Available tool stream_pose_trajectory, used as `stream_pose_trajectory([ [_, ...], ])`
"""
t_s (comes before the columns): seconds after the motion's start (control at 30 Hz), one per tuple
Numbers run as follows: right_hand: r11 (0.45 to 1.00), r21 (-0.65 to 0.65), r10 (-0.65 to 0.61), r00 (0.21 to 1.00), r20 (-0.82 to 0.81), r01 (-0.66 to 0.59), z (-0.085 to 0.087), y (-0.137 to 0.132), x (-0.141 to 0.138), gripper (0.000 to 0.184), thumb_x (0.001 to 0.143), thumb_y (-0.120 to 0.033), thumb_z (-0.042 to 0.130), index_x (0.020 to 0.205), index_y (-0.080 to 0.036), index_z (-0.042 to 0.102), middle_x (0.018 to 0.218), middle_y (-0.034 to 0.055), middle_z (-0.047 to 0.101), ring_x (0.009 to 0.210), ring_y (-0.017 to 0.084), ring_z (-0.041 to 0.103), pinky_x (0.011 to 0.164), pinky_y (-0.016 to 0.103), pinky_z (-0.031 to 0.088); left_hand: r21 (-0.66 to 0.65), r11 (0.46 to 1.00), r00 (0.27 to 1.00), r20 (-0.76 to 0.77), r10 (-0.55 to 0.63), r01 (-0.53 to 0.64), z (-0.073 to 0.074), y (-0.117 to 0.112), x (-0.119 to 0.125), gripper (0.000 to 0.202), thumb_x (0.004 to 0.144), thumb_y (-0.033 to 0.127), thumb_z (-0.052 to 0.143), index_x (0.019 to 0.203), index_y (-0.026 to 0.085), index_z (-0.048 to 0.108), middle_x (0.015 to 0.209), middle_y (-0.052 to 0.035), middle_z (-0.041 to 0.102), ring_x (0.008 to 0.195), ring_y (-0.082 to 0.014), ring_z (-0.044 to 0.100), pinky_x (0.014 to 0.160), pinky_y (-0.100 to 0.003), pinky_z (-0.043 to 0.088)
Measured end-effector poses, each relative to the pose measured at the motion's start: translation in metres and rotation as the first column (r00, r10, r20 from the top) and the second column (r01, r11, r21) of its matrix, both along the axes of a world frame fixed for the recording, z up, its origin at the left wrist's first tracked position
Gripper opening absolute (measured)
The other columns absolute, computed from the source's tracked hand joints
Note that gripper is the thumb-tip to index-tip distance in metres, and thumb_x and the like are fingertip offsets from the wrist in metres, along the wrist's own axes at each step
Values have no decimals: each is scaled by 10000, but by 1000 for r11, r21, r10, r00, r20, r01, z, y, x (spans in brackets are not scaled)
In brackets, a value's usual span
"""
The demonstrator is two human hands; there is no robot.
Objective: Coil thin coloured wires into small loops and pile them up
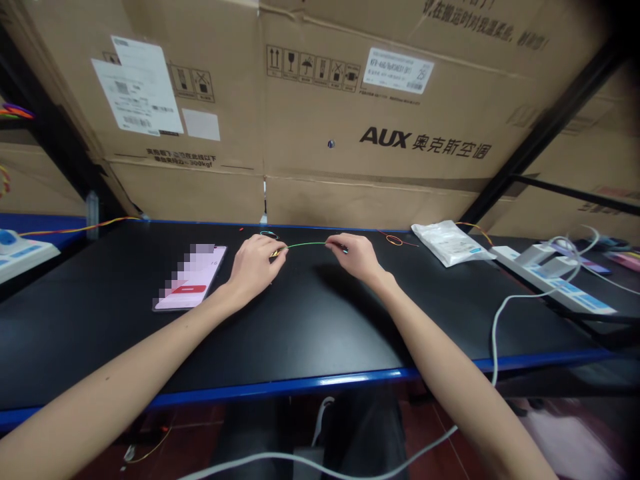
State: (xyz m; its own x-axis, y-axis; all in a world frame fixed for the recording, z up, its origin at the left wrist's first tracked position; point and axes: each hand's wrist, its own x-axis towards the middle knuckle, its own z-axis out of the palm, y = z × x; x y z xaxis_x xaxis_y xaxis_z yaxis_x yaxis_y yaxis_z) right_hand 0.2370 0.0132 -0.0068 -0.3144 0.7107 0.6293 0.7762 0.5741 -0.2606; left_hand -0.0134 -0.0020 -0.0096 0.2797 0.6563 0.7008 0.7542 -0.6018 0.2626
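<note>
A thin green wire point(307, 244) stretches across the black table between my two hands. My left hand point(255, 267) pinches one end of it, and a small yellowish bit point(275, 253) shows by the fingertips. My right hand point(355, 257) grips the other end, with a dark tip point(344, 248) just past the fingers. Both hands are just above the tabletop. A small blue-green wire loop point(269, 234) lies beyond my left hand, and an orange wire loop point(395, 240) lies beyond my right.
A smartphone point(190, 277) with a pixelated screen lies left of my left hand. A white plastic bag point(447, 243) and a white power strip point(550, 280) with cables stand to the right. The table's blue front edge point(300, 383) runs below my forearms, and cardboard boxes point(340, 113) stand behind.
</note>
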Motion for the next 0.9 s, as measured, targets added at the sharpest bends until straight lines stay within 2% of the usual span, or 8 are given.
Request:
stream_pose_trajectory([
  [0.13, 997, -75, -2, 1000, -22, 1, 0, 1, 2, 144, 877, -250, 561, 939, -249, 692, 900, 15, 738, 801, 192, 677, 733, 299, 495, -43, 999, 1000, 17, 19, -18, 1, 0, -1, 215, 863, 285, 543, 899, 193, 733, 922, -91, 730, 909, -270, 620, 826, -396, 449],
  [0.27, 994, -108, -6, 996, -93, -4, -1, 4, 4, 171, 848, -230, 584, 991, -256, 675, 868, 6, 739, 778, 187, 678, 745, 316, 511, -96, 992, 993, 73, 95, -88, 5, 1, -3, 216, 840, 292, 555, 888, 194, 741, 917, -96, 737, 917, -285, 635, 836, -405, 458],
  [0.37, 994, -110, -7, 986, -165, -11, -1, 5, 4, 166, 833, -231, 593, 977, -243, 676, 854, 14, 738, 765, 184, 678, 743, 320, 518, -196, 974, 973, 178, 150, -114, 8, 4, -5, 197, 810, 305, 586, 852, 203, 749, 876, -84, 741, 859, -276, 657, 812, -389, 470],
  [0.47, 991, -122, 18, 972, -234, -48, 0, 4, 2, 155, 823, -236, 595, 951, -224, 681, 850, 25, 736, 772, 180, 680, 735, 311, 522, -346, 938, 916, 367, 161, -26, 9, 8, -5, 177, 773, 323, 639, 808, 188, 747, 795, -74, 736, 767, -246, 668, 767, -361, 484],
  [0.53, 987, -137, 42, 962, -268, -81, 1, 3, 0, 156, 815, -239, 595, 944, -215, 680, 844, 30, 735, 772, 177, 678, 728, 304, 523, -410, 907, 826, 542, 157, 96, 10, 12, -4, 175, 750, 323, 670, 806, 173, 741, 786, -75, 733, 771, -233, 673, 758, -347, 491],
  [0.67, 955, -230, 92, 926, -366, -186, 3, 1, -4, 178, 796, -261, 605, 951, -195, 664, 803, 32, 730, 727, 168, 673, 726, 304, 526, -397, 854, 553, 817, 162, 336, 11, 15, -2, 191, 709, 303, 728, 817, 147, 729, 822, -83, 735, 825, -202, 680, 779, -321, 501],
  [0.8, 853, -381, 141, 860, -490, -356, 3, -3, -10, 211, 799, -270, 594, 987, -177, 618, 752, 27, 715, 734, 171, 681, 722, 305, 526, -305, 814, 320, 935, 156, 495, 16, 13, -1, 176, 720, 289, 753, 805, 139, 717, 872, -90, 735, 879, -174, 681, 826, -306, 499],
  [0.9, 769, -450, 186, 833, -522, -454, 4, -9, -16, 242, 805, -252, 591, 1039, -192, 567, 715, 5, 694, 713, 160, 671, 727, 311, 521, -270, 779, 221, 960, 173, 565, 22, 12, -1, 119, 781, 255, 716, 796, 137, 706, 885, -85, 735, 897, -160, 685, 857, -299, 501],
])
